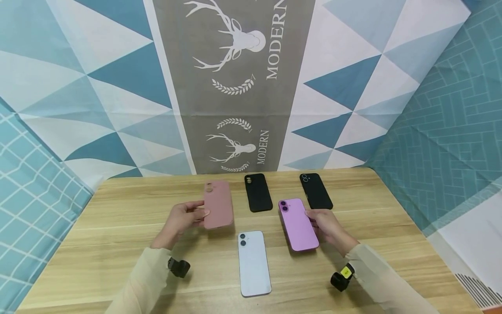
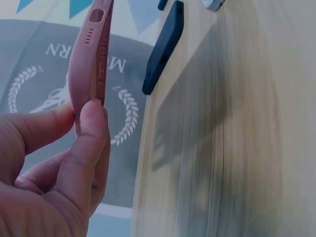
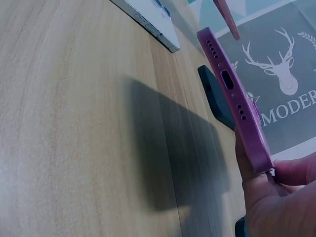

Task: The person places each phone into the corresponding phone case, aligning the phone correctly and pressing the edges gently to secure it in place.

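In my left hand [image 1: 188, 216] I hold a pink phone case [image 1: 218, 205] by its left edge, thumb on the back and fingers beneath. The left wrist view shows the case [image 2: 89, 59] edge-on with its port cutouts, raised above the table. My right hand [image 1: 326, 224] pinches a purple phone [image 1: 299, 224] at its right edge, its back and two lenses facing up. Its bottom edge, with port and speaker holes, faces the right wrist camera, and its shadow falls on the wood. Between the hands, nearer the front, a white phone [image 1: 254, 264] lies back up.
Two black phone cases lie toward the back of the wooden table [image 1: 129, 218]: one case [image 1: 258, 192] in the middle, the other case [image 1: 316, 191] behind the purple phone. A patterned cloth [image 1: 235, 100] with deer prints hangs along the table's back edge.
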`<control>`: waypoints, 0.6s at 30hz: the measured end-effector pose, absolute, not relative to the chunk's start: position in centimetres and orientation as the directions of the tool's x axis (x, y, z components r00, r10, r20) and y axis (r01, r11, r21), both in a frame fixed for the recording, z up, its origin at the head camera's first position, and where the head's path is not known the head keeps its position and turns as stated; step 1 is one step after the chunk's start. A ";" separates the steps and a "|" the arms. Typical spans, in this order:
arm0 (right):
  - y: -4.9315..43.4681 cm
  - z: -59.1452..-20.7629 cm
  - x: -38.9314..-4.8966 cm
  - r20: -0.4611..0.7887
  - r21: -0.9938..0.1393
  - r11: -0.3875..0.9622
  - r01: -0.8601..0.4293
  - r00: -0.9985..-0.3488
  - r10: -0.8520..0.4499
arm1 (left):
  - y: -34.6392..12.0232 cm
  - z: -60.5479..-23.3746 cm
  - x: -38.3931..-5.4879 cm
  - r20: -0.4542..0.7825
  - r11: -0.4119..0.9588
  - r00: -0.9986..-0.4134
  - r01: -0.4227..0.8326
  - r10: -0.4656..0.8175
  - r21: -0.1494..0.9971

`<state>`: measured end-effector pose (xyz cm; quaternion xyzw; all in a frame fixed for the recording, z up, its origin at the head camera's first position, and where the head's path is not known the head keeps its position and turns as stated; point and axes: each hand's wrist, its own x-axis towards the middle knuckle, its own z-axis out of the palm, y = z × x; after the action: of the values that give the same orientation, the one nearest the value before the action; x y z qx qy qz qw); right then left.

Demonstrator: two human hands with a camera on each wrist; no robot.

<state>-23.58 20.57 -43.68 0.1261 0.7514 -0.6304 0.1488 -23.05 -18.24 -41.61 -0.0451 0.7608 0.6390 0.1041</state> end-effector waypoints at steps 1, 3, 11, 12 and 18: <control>20.5 -43.6 -23.6 -0.380 -0.910 0.175 0.375 -0.925 0.002 | -18.1 -41.6 -23.0 -0.216 0.178 -0.974 -0.201 0.069 0.963; 20.5 -43.6 -23.6 -0.377 -0.912 0.176 0.371 -0.926 -0.002 | -17.7 -41.6 -23.0 -0.217 0.175 -0.974 -0.202 0.071 0.964; 20.3 -43.3 -23.5 -0.378 -0.912 0.172 0.373 -0.926 0.006 | -16.2 -41.5 -23.1 -0.212 0.166 -0.974 -0.196 0.082 0.966; 20.3 -43.3 -23.5 -0.380 -0.911 0.170 0.376 -0.925 0.006 | -16.0 -41.5 -23.1 -0.210 0.160 -0.974 -0.195 0.082 0.968; 20.3 -43.2 -23.6 -0.377 -0.908 0.193 0.372 -0.926 0.011 | -15.1 -41.7 -23.1 -0.201 0.131 -0.975 -0.187 0.095 0.973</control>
<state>-23.60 20.34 -43.16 0.1261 0.7585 -0.6227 0.1449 -23.06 -15.14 -41.67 -0.0311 0.7443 0.6584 0.1072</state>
